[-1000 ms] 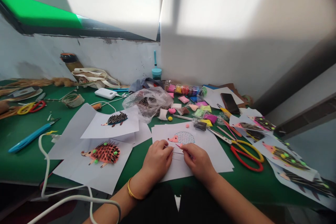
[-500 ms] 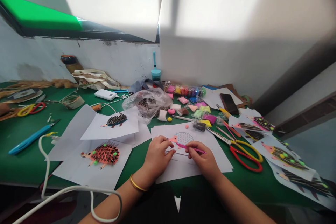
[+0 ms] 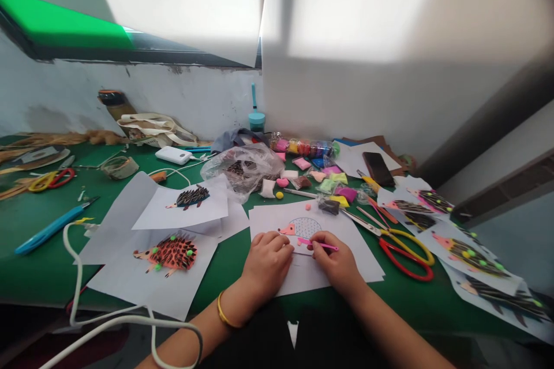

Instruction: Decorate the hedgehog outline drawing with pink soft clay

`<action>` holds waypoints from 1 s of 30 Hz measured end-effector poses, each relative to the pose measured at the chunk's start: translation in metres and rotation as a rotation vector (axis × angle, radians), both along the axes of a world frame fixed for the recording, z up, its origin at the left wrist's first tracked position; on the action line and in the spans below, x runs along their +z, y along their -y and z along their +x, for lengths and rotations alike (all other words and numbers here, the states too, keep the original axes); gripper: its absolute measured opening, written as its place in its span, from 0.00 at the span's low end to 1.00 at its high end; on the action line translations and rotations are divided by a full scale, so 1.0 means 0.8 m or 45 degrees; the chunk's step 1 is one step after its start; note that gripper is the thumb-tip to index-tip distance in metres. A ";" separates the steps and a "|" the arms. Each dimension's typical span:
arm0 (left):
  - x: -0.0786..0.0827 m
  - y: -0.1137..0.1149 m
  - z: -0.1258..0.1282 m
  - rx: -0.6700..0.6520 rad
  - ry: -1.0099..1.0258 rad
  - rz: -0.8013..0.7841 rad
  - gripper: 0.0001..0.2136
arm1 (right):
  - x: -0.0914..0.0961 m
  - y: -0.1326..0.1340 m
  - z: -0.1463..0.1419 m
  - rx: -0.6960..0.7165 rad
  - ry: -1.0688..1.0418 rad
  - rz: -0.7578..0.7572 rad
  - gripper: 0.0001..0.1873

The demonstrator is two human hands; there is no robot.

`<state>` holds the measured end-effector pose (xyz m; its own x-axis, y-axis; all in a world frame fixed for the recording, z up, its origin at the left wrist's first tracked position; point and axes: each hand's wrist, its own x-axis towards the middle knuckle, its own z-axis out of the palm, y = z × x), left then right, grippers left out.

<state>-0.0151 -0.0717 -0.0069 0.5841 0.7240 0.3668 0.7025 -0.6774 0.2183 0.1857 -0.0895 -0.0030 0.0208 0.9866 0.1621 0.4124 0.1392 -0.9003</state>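
A white sheet (image 3: 346,253) with a hedgehog drawing (image 3: 300,226) lies on the green table in front of me. My right hand (image 3: 335,262) is closed in a pinch on a thin pink tool (image 3: 320,245), whose tip rests on the pink clay at the hedgehog's lower edge. My left hand (image 3: 267,262) lies on the sheet just left of the drawing, fingers curled and pressing the paper down. A gold bangle (image 3: 223,311) circles my left wrist.
Red-and-yellow scissors (image 3: 404,248) lie right of the sheet. Finished hedgehog sheets (image 3: 171,251) lie at left and several at right (image 3: 470,256). Clay packets (image 3: 333,181), a plastic bag (image 3: 244,167) and a phone (image 3: 377,168) sit behind. A white cable (image 3: 78,277) hangs over the front edge.
My right hand has turned the pink tool flat and shifted it along the hedgehog's lower edge. My left hand slid slightly right, back beside the drawing.
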 end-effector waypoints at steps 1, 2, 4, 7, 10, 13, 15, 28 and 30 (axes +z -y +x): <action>-0.001 0.000 0.000 0.017 0.010 0.012 0.05 | 0.000 0.000 0.001 -0.006 0.006 0.005 0.09; -0.001 -0.001 -0.001 0.053 0.032 0.014 0.05 | 0.000 0.000 0.001 -0.013 0.010 0.007 0.09; -0.002 -0.003 -0.004 0.154 0.097 -0.009 0.07 | 0.000 0.000 0.003 -0.022 0.020 0.002 0.09; -0.004 -0.008 -0.009 0.260 0.172 -0.065 0.09 | 0.000 0.000 0.003 0.022 0.049 -0.026 0.09; -0.006 -0.010 -0.012 0.235 0.177 -0.100 0.08 | -0.002 0.002 0.001 0.101 0.124 0.005 0.09; -0.008 -0.010 -0.011 0.179 0.161 -0.092 0.05 | -0.005 0.002 -0.002 0.154 0.176 0.071 0.10; -0.008 -0.010 -0.010 0.158 0.152 -0.074 0.05 | -0.005 0.002 -0.004 0.172 0.184 0.083 0.09; -0.008 -0.008 -0.009 0.125 0.130 -0.057 0.07 | -0.005 0.002 -0.015 0.272 0.270 0.100 0.09; -0.008 -0.009 -0.009 0.126 0.131 -0.063 0.07 | -0.005 0.002 -0.015 0.285 0.286 0.098 0.09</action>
